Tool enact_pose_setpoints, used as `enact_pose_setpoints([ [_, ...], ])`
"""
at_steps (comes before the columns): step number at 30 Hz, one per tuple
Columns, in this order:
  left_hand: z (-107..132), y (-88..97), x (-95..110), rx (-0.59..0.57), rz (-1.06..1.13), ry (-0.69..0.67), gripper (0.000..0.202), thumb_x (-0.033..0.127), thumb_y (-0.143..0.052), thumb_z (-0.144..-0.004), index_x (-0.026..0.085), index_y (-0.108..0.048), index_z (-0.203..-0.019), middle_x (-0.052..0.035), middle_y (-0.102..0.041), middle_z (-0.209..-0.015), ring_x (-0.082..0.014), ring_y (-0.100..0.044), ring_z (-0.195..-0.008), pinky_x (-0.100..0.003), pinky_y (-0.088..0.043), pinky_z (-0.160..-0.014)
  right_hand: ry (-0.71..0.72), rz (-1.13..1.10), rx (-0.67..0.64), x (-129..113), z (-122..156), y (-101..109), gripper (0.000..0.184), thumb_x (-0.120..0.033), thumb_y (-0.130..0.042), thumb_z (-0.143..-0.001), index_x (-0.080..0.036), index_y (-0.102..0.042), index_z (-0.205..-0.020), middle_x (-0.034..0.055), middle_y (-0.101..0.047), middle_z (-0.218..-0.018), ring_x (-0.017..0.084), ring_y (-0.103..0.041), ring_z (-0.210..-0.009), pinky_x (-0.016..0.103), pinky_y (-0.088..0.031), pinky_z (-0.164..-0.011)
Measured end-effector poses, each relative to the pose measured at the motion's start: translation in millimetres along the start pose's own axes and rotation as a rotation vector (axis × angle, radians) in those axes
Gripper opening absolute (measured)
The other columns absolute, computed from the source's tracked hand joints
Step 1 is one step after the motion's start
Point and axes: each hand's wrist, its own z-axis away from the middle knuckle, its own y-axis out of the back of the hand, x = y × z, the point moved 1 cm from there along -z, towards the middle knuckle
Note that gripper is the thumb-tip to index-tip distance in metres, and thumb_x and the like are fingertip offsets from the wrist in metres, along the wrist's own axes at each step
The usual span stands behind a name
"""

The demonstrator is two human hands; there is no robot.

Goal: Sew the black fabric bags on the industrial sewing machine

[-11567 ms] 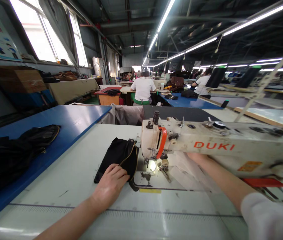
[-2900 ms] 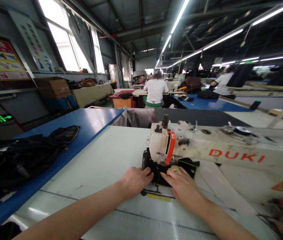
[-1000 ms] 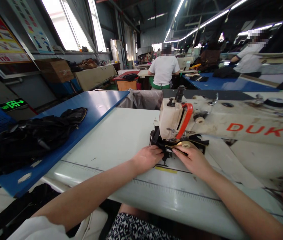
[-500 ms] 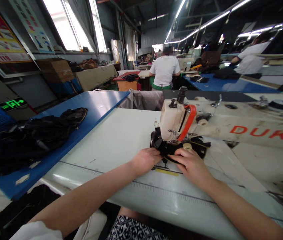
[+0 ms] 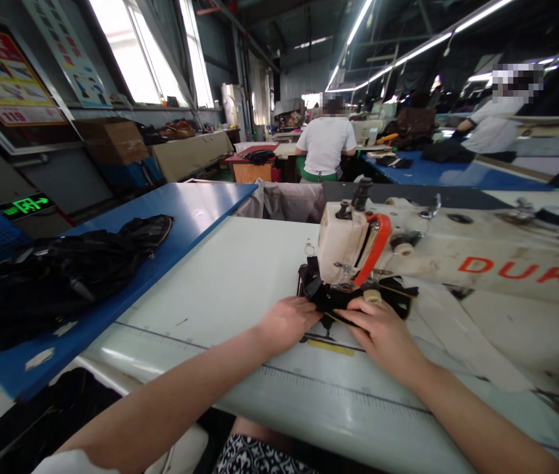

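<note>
A piece of black fabric point(image 5: 331, 298) lies under the head of a white sewing machine point(image 5: 341, 240) with an orange guard. My left hand point(image 5: 292, 321) holds the fabric's near left edge, its fingers closed and the tips partly hidden. On the other side, my right hand point(image 5: 378, 330) pinches the near edge, thumb below and fingers on top, close to the machine's pale round knob point(image 5: 372, 294). More of the black fabric shows to the right, behind that knob. The needle cannot be made out.
A pale sewing table point(image 5: 239, 263) with a printed ruler carries the machine. On the blue table point(image 5: 200, 197) at left lies a heap of black bags or cloth point(image 5: 72, 276). One person point(image 5: 327, 141) sits ahead, back turned; another person point(image 5: 494, 125) is at right.
The view has shifted slightly. Both hands stay on the black fabric with little visible movement. The person at right has moved a little.
</note>
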Motion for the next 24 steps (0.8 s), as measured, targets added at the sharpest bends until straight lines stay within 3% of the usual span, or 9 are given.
enact_pose_setpoints([
  [10,1,-2.0,-2,0.022,0.029,0.019,0.023,0.018,-0.042,-0.094,0.015,-0.061,-0.105,-0.0051,-0.065,-0.095,-0.0173,-0.059,-0.091,-0.03,-0.048,-0.085,-0.002,0.001,0.037,1,0,0,0.026,-0.018,-0.048,-0.088,-0.019,-0.066,-0.106,0.008,-0.062,-0.094,0.024,-0.055,-0.087,0.04,-0.045,-0.078],
  [18,0,-4.0,-1,0.005,0.011,0.036,0.018,0.019,-0.044,-0.093,0.015,-0.061,-0.087,-0.0036,-0.063,-0.085,-0.0172,-0.059,-0.082,-0.03,-0.048,-0.077,0.002,0.07,-0.06,-3,0,-1,0.031,-0.008,-0.052,-0.082,-0.02,-0.066,-0.106,0.0075,-0.061,-0.096,0.023,-0.054,-0.088,0.04,-0.045,-0.079],
  [24,0,-2.4,-2,0.009,0.04,0.042,0.018,0.02,-0.044,-0.093,0.015,-0.061,-0.088,-0.0031,-0.063,-0.085,-0.017,-0.058,-0.083,-0.029,-0.048,-0.078,0.039,0.099,-0.093,-9,-2,4,0.031,-0.008,-0.049,-0.083,-0.019,-0.066,-0.107,0.0075,-0.061,-0.094,0.023,-0.054,-0.087,0.04,-0.046,-0.076],
])
